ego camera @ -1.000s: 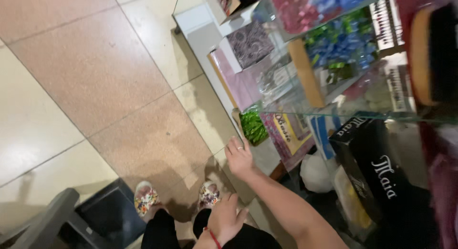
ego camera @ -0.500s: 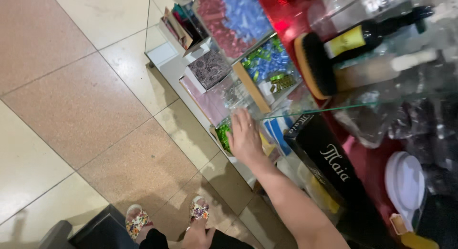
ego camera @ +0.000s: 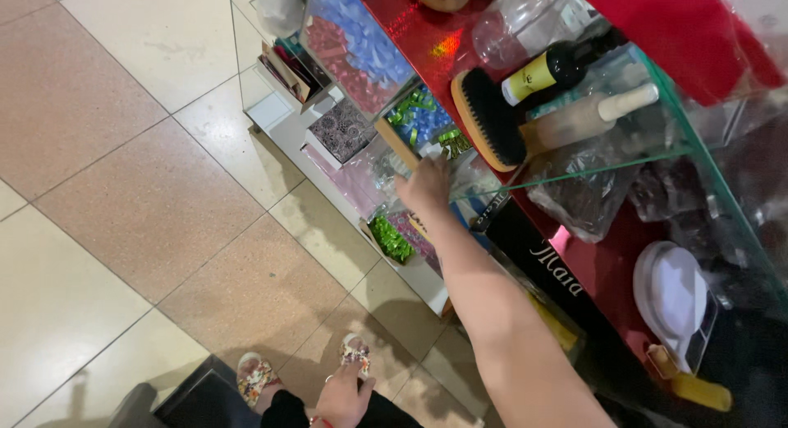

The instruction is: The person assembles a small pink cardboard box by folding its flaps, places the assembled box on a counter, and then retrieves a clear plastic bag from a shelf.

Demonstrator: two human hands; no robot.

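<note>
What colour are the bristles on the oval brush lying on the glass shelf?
Black, set in a tan wooden back; the brush shows clearly in the head view, just beyond the right hand.

A glass shelf (ego camera: 657, 141) at two o'clock carries a brush (ego camera: 490, 119), a bottle (ego camera: 558, 67) and a rolling pin (ego camera: 587, 116). Tiled floor (ego camera: 123, 190) at nine o'clock bears a low white shelf (ego camera: 275, 120).

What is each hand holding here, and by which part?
Nothing that shows. The right hand reaches to the clear packets on the shelf, its fingers blurred, so a grip cannot be told. The left hand hangs empty by the leg.
</note>
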